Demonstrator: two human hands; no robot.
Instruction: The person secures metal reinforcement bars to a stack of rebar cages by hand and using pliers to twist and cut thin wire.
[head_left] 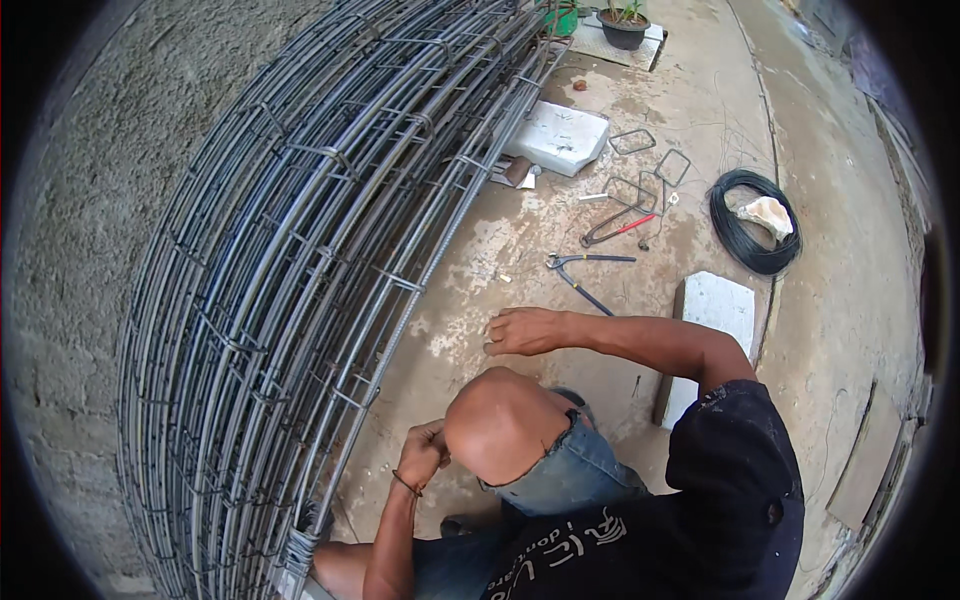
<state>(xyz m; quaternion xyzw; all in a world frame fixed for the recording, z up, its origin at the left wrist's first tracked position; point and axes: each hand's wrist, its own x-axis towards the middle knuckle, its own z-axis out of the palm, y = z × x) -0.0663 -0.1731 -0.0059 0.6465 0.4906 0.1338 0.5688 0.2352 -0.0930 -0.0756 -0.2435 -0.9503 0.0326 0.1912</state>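
My left hand [422, 455] is closed beside my bent knee, its fingertips partly hidden behind the knee. A thin band circles that wrist. Past the knee, my right hand [525, 331] hovers over the concrete with its fingers curled in; whatever it may hold cannot be made out. To the left of both hands lies a tall stack of steel rebar cages [330, 250], long bars joined by cross ties. Just beyond my right hand, black-handled pincers [580, 272] lie spread on the ground. Red-handled pincers [625, 228] lie farther off, among several bent wire stirrups [632, 142].
A coil of black wire [722, 225] with a pale stone [768, 215] on it lies to the right. One white block [720, 300] stands beside my right arm, another white block [560, 135] by the cages. Potted plants [625, 30] are at the far end; a rough wall [75, 250] runs along the left.
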